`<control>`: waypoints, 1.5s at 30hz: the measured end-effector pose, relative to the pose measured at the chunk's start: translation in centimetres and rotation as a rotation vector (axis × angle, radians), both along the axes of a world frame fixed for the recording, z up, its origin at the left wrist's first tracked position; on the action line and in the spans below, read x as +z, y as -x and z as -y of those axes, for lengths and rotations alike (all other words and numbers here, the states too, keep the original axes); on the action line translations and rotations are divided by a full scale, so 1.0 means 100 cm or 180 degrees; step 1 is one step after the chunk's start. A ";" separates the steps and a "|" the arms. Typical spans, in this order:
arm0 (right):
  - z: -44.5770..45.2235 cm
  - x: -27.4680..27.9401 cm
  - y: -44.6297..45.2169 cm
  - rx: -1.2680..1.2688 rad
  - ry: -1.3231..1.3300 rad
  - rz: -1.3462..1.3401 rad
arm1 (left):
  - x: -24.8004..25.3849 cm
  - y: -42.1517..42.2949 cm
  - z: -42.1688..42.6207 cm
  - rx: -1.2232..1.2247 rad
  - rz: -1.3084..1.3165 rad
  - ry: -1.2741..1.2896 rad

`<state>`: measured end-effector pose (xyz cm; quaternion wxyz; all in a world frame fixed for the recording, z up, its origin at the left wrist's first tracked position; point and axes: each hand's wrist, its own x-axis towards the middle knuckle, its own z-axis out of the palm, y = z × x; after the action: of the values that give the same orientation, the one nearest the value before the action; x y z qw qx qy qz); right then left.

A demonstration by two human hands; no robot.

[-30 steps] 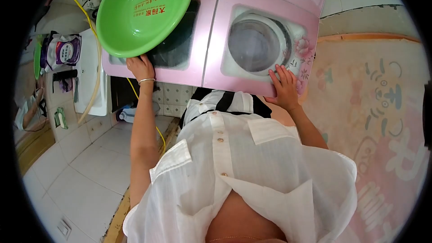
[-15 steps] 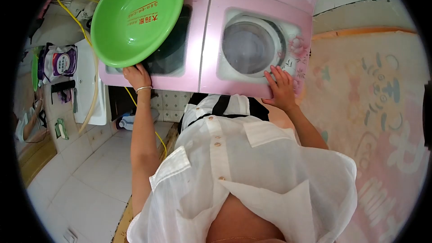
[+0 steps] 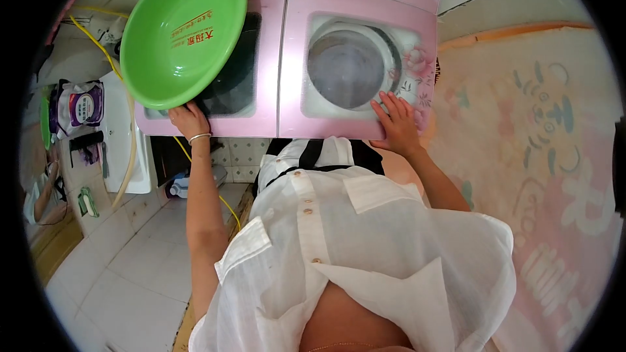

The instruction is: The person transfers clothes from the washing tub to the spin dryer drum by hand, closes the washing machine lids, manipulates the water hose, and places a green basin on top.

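- Where the glossy, round green basin (image 3: 173, 58) overhangs it, left hand (image 3: 190, 121): fingertips hidden, grip impossible to tell.
- Right hand (image 3: 398, 125): unclenched, fingers splayed on smooth pink washing machine (image 3: 268, 72).

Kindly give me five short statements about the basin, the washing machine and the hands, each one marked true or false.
1. The left hand is at the rim of the green basin. True.
2. The basin hides part of the pink twin-tub washing machine. True.
3. The bracelet is on the right wrist. False: it is on the left wrist.
4. The basin's printed text is blue. False: it is red.
5. The right hand rests on the right lid. True.
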<state>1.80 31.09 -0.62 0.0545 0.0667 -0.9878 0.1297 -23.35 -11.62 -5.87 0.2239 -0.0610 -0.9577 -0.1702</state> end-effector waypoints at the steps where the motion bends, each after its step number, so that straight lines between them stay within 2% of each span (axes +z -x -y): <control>1: 0.000 0.000 0.000 0.0003 -0.0018 0.0014 | 0.000 0.000 -0.001 0.0022 -0.0025 0.0006; 11: 0.001 -0.003 -0.001 -0.0031 -0.0041 0.0041 | -0.001 0.001 0.000 0.0057 -0.0153 -0.0028; 14: 0.001 -0.002 -0.001 -0.0036 -0.0066 0.0129 | 0.004 -0.001 -0.004 0.0128 0.0069 -0.0081; 16: 0.001 -0.001 0.000 -0.0022 -0.0045 0.0113 | 0.005 0.000 -0.004 -0.0063 -0.0091 -0.0081; 24: 0.003 -0.006 0.001 0.0101 -0.0041 -0.0045 | -0.007 0.001 0.001 0.0230 0.0137 -0.0252; 29: 0.006 -0.007 0.003 0.0079 -0.0020 -0.0237 | -0.001 0.002 0.000 0.0028 -0.0203 -0.0234; 32: 0.008 -0.006 0.003 0.0070 -0.0049 -0.0189 | 0.011 0.000 -0.001 0.0012 0.0249 -0.0593; 34: 0.010 -0.004 0.003 0.0173 -0.0098 -0.0192 | 0.002 0.000 -0.002 0.0117 -0.0184 -0.0534; 45: 0.011 -0.002 0.005 0.0173 -0.0176 -0.0226 | 0.008 -0.003 -0.002 0.0137 0.0004 -0.0558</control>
<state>1.28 29.95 -0.83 0.0840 0.0996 -0.9863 0.1014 -23.05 -11.46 -5.09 0.2314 -0.0204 -0.9403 -0.2485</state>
